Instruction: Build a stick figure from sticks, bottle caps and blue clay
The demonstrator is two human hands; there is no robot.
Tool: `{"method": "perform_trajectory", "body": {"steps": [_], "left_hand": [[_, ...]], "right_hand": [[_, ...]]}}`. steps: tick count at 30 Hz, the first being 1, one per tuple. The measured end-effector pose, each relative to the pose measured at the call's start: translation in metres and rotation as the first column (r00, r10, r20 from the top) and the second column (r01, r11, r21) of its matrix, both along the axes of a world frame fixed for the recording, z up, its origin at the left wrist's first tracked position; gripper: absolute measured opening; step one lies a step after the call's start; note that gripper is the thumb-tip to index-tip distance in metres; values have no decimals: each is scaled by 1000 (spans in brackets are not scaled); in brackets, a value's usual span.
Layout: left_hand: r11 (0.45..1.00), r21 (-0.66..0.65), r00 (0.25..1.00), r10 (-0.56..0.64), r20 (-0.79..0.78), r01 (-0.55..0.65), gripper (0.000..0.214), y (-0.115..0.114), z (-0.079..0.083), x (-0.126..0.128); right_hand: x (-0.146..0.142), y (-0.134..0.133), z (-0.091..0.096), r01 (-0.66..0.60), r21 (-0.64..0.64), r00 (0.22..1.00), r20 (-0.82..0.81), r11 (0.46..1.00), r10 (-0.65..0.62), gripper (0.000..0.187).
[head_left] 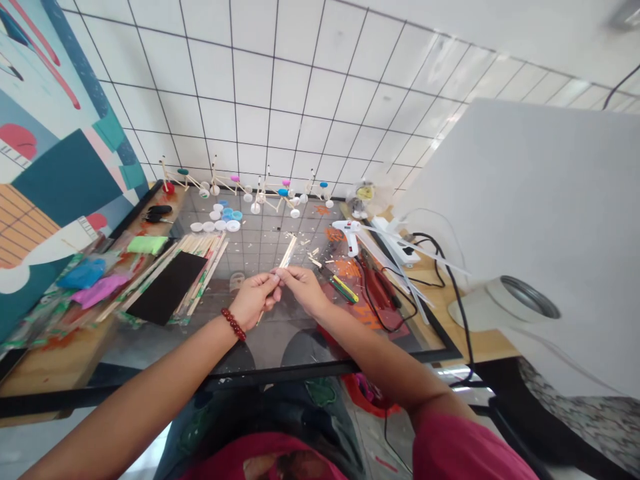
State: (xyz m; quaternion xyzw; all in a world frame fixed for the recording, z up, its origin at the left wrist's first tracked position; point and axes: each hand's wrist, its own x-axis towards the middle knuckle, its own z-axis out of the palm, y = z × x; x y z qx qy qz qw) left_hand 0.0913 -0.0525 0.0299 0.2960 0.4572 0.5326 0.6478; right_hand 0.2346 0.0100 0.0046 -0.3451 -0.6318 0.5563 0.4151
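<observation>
Close together over the glass tabletop (270, 257), both hands pinch a small bunch of thin wooden sticks (289, 252). The upper ends point away from me; one lower end shows below my left hand (254, 298), which wears a red bead bracelet on its wrist. The fingers of my right hand (303, 287) meet the left fingertips around the sticks, so the exact grip is partly hidden. Small wood scraps (314, 253) lie just beyond. To the right of my hands are a yellow-green utility knife (344, 288) and a white glue gun (349, 235).
Several stick figures with bottle-cap wheels (283, 193) stand along the tiled wall. Loose caps (225, 215) lie nearer. At left are packaged sticks (215, 267), a black sheet (169, 287) and coloured clay packets (100, 287). A power strip (397, 241) and cables (465, 320) occupy the right.
</observation>
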Motion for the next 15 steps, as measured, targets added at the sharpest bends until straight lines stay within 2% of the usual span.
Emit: {"method": "perform_trajectory", "body": {"steps": [2, 6, 11, 15], "left_hand": [[1000, -11, 999, -19, 25, 19, 28, 1, 2, -2], [998, -2, 997, -70, 36, 70, 30, -2, 5, -4], [979, -28, 979, -204, -11, 203, 39, -8, 5, -2], [990, -6, 989, -143, -35, 143, 44, -13, 2, 4]], "right_hand": [[1, 4, 3, 14, -70, 997, -80, 997, -20, 54], [9, 15, 12, 101, -207, 957, -246, 973, -152, 62], [16, 20, 16, 137, -228, 945, -261, 964, -196, 60], [12, 11, 14, 85, -207, 972, -198, 975, -126, 58]]}}
